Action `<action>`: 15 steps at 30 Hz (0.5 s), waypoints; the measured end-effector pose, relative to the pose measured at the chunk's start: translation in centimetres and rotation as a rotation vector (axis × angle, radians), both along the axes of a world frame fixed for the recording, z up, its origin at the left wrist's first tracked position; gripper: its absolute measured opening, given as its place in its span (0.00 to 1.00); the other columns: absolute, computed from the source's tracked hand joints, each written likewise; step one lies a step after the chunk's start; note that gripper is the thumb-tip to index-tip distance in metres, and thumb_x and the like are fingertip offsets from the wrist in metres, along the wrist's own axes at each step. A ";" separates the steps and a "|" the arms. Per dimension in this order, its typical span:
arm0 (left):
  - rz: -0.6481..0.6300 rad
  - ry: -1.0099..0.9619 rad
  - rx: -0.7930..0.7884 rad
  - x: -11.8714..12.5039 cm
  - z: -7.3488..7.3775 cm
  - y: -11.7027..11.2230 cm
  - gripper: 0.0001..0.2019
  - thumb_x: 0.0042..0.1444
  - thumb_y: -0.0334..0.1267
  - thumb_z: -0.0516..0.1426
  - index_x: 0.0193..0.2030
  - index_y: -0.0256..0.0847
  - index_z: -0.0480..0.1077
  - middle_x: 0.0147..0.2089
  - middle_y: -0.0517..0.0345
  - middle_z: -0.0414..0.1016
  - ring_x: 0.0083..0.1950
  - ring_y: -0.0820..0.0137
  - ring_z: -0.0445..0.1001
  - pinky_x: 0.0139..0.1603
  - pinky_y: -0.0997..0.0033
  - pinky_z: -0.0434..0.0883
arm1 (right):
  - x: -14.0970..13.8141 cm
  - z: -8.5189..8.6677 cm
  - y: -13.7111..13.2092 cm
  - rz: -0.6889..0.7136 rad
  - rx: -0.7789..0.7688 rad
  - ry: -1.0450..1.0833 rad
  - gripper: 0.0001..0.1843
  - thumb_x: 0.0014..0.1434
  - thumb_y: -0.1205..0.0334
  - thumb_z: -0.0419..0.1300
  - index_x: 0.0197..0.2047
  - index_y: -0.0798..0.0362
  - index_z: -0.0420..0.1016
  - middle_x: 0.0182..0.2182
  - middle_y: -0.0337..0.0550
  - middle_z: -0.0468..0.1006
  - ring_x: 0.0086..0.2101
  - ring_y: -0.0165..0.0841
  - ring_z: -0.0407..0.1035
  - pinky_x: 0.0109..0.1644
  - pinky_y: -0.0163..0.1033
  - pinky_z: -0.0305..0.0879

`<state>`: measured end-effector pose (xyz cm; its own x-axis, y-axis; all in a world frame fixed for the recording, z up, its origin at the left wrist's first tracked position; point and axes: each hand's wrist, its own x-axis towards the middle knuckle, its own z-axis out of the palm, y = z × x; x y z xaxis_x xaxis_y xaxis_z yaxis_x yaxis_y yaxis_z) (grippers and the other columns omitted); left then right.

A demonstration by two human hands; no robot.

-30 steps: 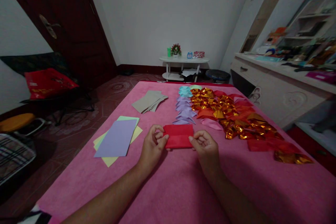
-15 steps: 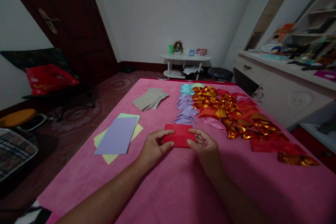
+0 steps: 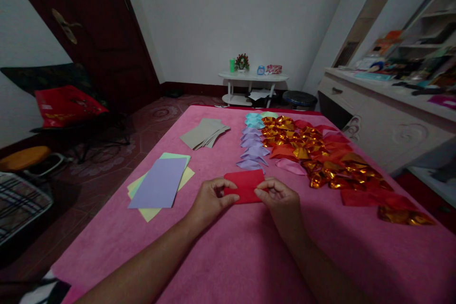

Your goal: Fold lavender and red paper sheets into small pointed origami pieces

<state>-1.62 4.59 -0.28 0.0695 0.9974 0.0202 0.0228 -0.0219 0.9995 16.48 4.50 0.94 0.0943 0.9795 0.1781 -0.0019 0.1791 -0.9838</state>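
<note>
A flat piece of folded red paper (image 3: 245,185) is held up near the middle of the pink-covered table (image 3: 228,256). My left hand (image 3: 215,198) pinches its left end between thumb and fingers. On the opposite end my right hand (image 3: 281,199) has the same kind of pinch. Just beyond the paper runs a column of folded lilac paper shapes (image 3: 252,152). Several shiny gold folded shapes (image 3: 320,175), mixed with red and orange ones, lie to the right. A pink folded shape (image 3: 290,167) sits beyond my right hand.
Left of my hands lies a stack of lilac, green and yellow sheets (image 3: 160,183). Farther back are fanned grey sheets (image 3: 204,134). A white cabinet (image 3: 388,114) flanks the table's right side, and a chair with a red bag (image 3: 67,107) stands at left.
Both hands keep hold of the red paper. It has tilted slightly, and the right hand has shifted a little to the right and down.
</note>
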 end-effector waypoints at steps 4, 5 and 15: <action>0.049 -0.016 0.019 0.0 0.1 0.1 0.07 0.40 0.34 0.67 0.26 0.34 0.75 0.24 0.60 0.72 0.25 0.77 0.65 0.25 0.79 0.62 | 0.0 -0.4 0.2 0.056 0.007 -0.039 0.05 0.46 0.62 0.65 0.29 0.53 0.76 0.29 0.41 0.74 0.33 0.34 0.69 0.38 0.36 0.65; 0.055 -0.013 0.031 0.0 0.2 0.1 0.07 0.40 0.34 0.66 0.26 0.34 0.75 0.25 0.60 0.72 0.25 0.77 0.66 0.25 0.79 0.62 | 0.0 -0.5 0.2 0.079 0.015 -0.062 0.05 0.46 0.62 0.65 0.29 0.52 0.77 0.30 0.41 0.75 0.34 0.35 0.69 0.38 0.37 0.66; -0.241 0.034 0.080 0.1 1.4 -0.8 0.09 0.47 0.39 0.65 0.33 0.35 0.79 0.33 0.51 0.80 0.34 0.68 0.74 0.36 0.73 0.69 | 0.4 -0.5 -0.2 0.087 0.103 -0.185 0.03 0.50 0.65 0.63 0.28 0.50 0.79 0.29 0.40 0.75 0.32 0.34 0.70 0.36 0.36 0.64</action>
